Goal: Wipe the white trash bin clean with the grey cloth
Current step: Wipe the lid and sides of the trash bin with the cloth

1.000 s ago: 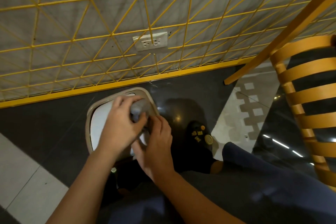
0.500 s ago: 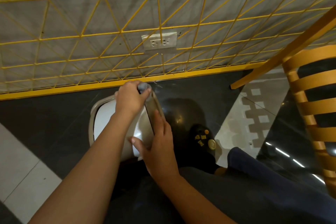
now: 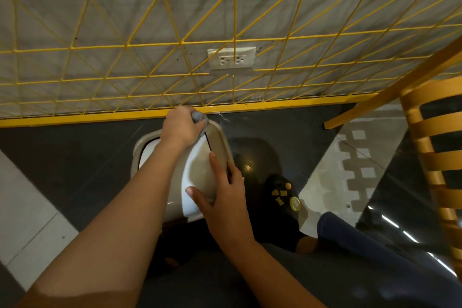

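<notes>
1. Wiping is under way. My left hand [image 3: 183, 127] presses the bunched grey cloth [image 3: 198, 117] onto the far corner of the white trash bin [image 3: 200, 172], right at its rim and close to the foot of the yellow wire grid [image 3: 175, 40].
2. The bin sits on the dark floor [image 3: 75, 157] just in front of me, between my legs and the wall. It looks tipped toward my right side, though I cannot tell by how much.
3. My left arm reaches long and nearly straight across the bin's mouth. The fingers are curled tight round the cloth, so only a grey knob shows past the knuckles.
4. My right hand [image 3: 225, 197] braces the near side with its fingers spread. The forefinger lies up along the edge and the thumb is flat on the pale wall.
5. The next move, as I judge it, is to drag the cloth along the rim and down the walls under firm pressure. My right hand should hold the brace so the light bin neither slides nor rolls.
6. How much of the bin is already clean cannot be read from here.
</notes>
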`<action>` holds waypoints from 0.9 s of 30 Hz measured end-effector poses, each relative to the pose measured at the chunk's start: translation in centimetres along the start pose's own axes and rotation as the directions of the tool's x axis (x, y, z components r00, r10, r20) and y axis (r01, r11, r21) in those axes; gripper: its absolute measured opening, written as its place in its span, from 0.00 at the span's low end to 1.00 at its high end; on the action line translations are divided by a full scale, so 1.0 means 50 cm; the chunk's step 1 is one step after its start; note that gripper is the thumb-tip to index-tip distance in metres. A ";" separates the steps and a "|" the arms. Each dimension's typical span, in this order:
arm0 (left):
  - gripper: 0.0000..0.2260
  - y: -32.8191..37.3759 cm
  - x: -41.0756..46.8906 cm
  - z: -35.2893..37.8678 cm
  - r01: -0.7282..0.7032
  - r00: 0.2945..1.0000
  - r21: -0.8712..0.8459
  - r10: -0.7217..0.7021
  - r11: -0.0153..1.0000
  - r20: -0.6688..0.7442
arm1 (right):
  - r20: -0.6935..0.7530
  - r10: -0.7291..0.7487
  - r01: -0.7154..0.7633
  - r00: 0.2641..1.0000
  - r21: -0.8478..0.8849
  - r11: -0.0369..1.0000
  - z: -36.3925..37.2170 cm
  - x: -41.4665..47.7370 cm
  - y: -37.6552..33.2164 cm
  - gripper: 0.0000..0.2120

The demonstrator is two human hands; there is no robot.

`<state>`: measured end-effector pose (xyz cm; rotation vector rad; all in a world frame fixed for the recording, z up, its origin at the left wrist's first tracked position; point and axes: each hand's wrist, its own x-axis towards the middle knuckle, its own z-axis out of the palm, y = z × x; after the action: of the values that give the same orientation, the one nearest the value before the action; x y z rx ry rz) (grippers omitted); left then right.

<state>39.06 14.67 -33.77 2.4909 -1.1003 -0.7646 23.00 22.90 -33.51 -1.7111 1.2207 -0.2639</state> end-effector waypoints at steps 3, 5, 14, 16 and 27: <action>0.10 -0.005 0.003 -0.009 -0.033 0.999 -0.016 0.034 0.999 0.038 | 0.005 0.011 -0.011 1.000 -0.002 1.000 -0.001 0.002 -0.002 0.35; 0.09 -0.023 0.005 -0.020 -0.032 0.999 -0.004 0.032 0.999 0.040 | 0.008 0.015 -0.015 1.000 -0.006 1.000 -0.001 0.002 -0.003 0.35; 0.11 -0.004 0.005 -0.003 -0.088 0.995 -0.038 0.090 0.995 0.044 | 0.028 0.029 -0.029 0.999 0.007 1.000 -0.006 0.000 -0.004 0.36; 0.11 -0.019 0.008 -0.008 -0.083 0.996 -0.009 0.083 0.996 0.043 | 0.026 0.023 -0.023 0.999 0.002 1.000 -0.005 0.000 -0.005 0.36; 0.12 -0.010 -0.003 -0.006 -0.114 0.991 0.068 0.109 0.991 0.072 | -0.001 -0.010 0.010 1.000 0.015 1.000 -0.006 0.000 -0.003 0.35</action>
<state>39.45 15.13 -33.73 2.4541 -1.3009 -0.7962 22.88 22.73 -33.23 -1.7051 1.2082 -0.2795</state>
